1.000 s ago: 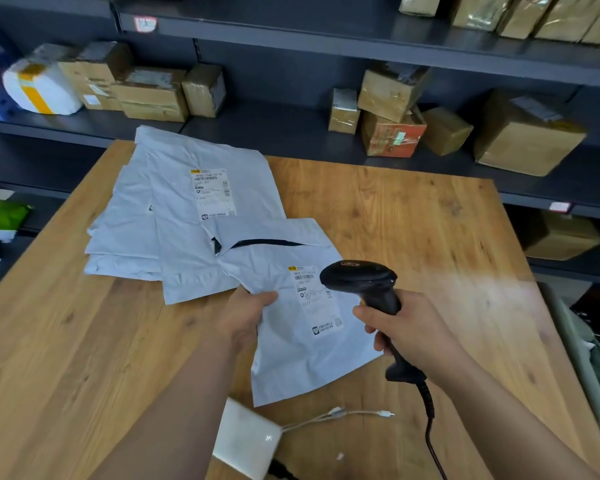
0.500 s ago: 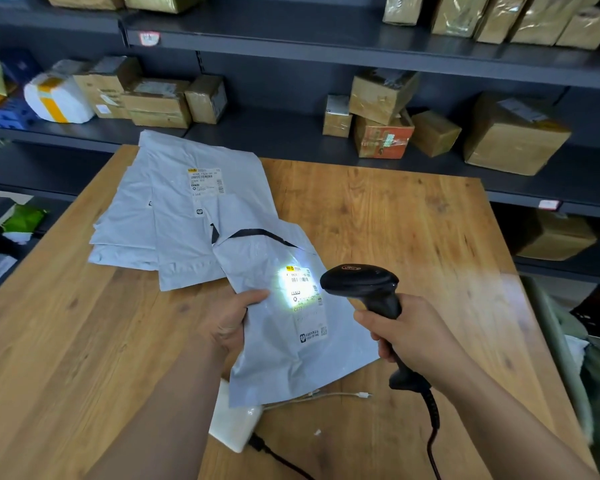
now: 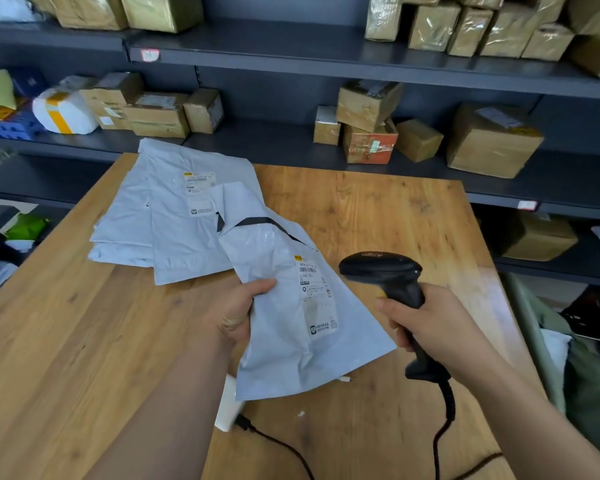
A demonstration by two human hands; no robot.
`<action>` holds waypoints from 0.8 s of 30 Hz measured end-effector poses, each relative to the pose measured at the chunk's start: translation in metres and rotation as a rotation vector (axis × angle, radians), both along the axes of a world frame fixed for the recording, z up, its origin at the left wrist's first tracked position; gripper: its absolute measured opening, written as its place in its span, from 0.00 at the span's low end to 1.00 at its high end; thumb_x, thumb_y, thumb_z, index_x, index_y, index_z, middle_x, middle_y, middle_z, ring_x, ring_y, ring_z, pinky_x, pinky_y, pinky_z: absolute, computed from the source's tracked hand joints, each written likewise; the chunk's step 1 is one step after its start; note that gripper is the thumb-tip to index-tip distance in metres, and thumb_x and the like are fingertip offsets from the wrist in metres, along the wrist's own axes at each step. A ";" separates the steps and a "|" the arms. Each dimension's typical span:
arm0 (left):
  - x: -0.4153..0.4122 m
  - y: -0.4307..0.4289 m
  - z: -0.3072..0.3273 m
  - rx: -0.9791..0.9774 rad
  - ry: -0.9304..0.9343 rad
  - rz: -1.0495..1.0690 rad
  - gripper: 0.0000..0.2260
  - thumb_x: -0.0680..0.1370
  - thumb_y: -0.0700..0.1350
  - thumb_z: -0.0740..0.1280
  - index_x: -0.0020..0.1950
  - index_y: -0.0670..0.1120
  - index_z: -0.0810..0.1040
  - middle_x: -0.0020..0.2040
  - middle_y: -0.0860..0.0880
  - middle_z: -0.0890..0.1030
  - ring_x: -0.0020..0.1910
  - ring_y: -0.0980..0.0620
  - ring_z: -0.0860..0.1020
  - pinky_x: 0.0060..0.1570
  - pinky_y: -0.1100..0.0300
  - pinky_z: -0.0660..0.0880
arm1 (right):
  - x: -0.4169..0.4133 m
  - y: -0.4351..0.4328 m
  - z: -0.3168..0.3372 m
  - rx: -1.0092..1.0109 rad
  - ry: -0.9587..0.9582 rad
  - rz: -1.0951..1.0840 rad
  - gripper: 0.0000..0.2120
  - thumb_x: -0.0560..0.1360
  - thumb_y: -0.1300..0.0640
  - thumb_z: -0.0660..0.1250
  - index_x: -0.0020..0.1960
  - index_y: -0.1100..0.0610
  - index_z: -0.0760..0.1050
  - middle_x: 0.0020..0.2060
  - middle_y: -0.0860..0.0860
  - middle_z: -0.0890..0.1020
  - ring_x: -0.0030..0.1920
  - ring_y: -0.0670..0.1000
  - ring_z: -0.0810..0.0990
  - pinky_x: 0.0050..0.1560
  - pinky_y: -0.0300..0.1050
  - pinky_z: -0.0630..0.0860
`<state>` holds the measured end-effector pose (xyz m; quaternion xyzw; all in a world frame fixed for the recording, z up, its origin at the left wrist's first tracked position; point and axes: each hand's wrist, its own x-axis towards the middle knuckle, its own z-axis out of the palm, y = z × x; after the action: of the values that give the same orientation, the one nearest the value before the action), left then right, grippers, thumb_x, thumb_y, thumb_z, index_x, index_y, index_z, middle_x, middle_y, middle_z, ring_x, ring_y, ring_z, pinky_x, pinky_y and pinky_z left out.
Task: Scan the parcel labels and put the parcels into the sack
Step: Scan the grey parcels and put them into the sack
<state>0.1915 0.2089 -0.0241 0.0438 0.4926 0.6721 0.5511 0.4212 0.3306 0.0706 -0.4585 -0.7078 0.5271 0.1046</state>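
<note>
- The print on the label (image 3: 315, 299) of the held parcel (image 3: 291, 306) is too small to read; only a barcode block and a yellow corner mark show.
- A white box (image 3: 228, 407) at lower centre of the frame is mostly hidden under that parcel and the left forearm, with a black cord running from it out of the bottom edge.
- The sack (image 3: 548, 344) shows only as a grey-green rim at the right edge of the frame, cut off there; its inside is hard to make out.
- The left hand (image 3: 238, 313) is clamped on the parcel's left edge, thumb on top and fingers underneath, holding it raised and tilted over the wooden bench (image 3: 66, 341).
- The right hand (image 3: 426, 320) is wrapped tight around the grip of the black scanner (image 3: 388, 282), whose head sits just right of the label, pointing towards the left of the frame.
- The scanner's cable drops from the handle and leaves the frame at the bottom.
- More grey parcels (image 3: 174, 216) lie stacked at upper left of the bench, the held one overlapping their near corner.
- The bench's right half and lower left are bare wood; dark shelves (image 3: 291, 147) of cardboard boxes stand close behind its far edge.
</note>
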 end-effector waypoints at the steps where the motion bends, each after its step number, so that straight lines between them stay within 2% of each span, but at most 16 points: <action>1: 0.004 0.004 0.001 0.002 -0.001 -0.014 0.22 0.68 0.41 0.69 0.62 0.40 0.77 0.55 0.41 0.83 0.51 0.44 0.82 0.45 0.53 0.81 | 0.008 0.001 0.004 0.019 0.002 -0.033 0.11 0.74 0.56 0.70 0.37 0.61 0.74 0.22 0.49 0.76 0.22 0.47 0.73 0.28 0.42 0.72; 4: 0.017 0.028 0.005 0.038 0.024 -0.056 0.25 0.69 0.42 0.70 0.66 0.40 0.75 0.59 0.40 0.81 0.55 0.42 0.81 0.46 0.51 0.80 | 0.035 0.007 0.015 0.096 -0.030 -0.134 0.12 0.74 0.55 0.71 0.36 0.61 0.74 0.21 0.52 0.76 0.20 0.46 0.72 0.24 0.37 0.71; 7: 0.041 0.058 0.015 0.084 0.038 -0.119 0.23 0.69 0.42 0.70 0.63 0.42 0.77 0.57 0.41 0.82 0.55 0.42 0.81 0.48 0.49 0.81 | 0.072 0.014 0.025 0.158 -0.047 -0.258 0.12 0.73 0.55 0.72 0.38 0.63 0.75 0.24 0.55 0.78 0.22 0.49 0.73 0.27 0.44 0.73; 9: 0.064 0.077 0.024 0.088 0.025 -0.183 0.23 0.70 0.42 0.70 0.65 0.41 0.76 0.60 0.40 0.81 0.55 0.43 0.81 0.48 0.50 0.81 | 0.101 0.018 0.032 0.186 -0.050 -0.335 0.13 0.73 0.55 0.72 0.39 0.64 0.76 0.26 0.57 0.78 0.23 0.50 0.74 0.29 0.45 0.73; 12: 0.105 0.109 0.036 0.088 0.018 -0.258 0.18 0.76 0.41 0.67 0.65 0.40 0.75 0.58 0.41 0.81 0.51 0.46 0.83 0.44 0.54 0.82 | 0.147 0.025 0.041 0.243 -0.073 -0.416 0.14 0.74 0.55 0.71 0.36 0.64 0.74 0.24 0.56 0.77 0.21 0.49 0.72 0.26 0.42 0.71; 15: 0.150 0.144 0.046 0.086 0.044 -0.321 0.16 0.79 0.41 0.64 0.66 0.39 0.75 0.57 0.42 0.82 0.51 0.46 0.83 0.49 0.53 0.81 | 0.193 0.039 0.046 0.276 -0.070 -0.514 0.14 0.74 0.56 0.71 0.37 0.65 0.74 0.25 0.57 0.77 0.20 0.47 0.72 0.23 0.38 0.70; 17: 0.183 0.167 0.047 0.084 0.060 -0.341 0.15 0.79 0.41 0.64 0.65 0.39 0.75 0.55 0.43 0.83 0.49 0.47 0.83 0.46 0.54 0.81 | 0.224 0.051 0.044 0.275 -0.069 -0.561 0.14 0.74 0.56 0.71 0.36 0.63 0.73 0.25 0.56 0.76 0.18 0.45 0.70 0.21 0.35 0.69; 20: 0.241 0.207 0.043 0.059 0.073 -0.376 0.12 0.79 0.39 0.64 0.62 0.40 0.76 0.49 0.45 0.85 0.42 0.49 0.84 0.38 0.57 0.82 | 0.277 0.078 0.034 0.257 -0.079 -0.602 0.14 0.74 0.54 0.71 0.37 0.63 0.74 0.24 0.55 0.76 0.19 0.47 0.71 0.23 0.37 0.69; 24: 0.317 0.261 0.027 0.021 0.080 -0.388 0.10 0.79 0.38 0.64 0.59 0.41 0.77 0.52 0.45 0.83 0.42 0.49 0.84 0.39 0.57 0.82 | 0.340 0.128 0.019 0.213 -0.087 -0.597 0.14 0.73 0.55 0.71 0.39 0.65 0.76 0.24 0.55 0.76 0.21 0.48 0.71 0.26 0.41 0.70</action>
<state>0.5081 0.4697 0.0025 0.1703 0.4896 0.5561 0.6497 0.7616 0.4587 0.0899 -0.6543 -0.5971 0.3762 0.2717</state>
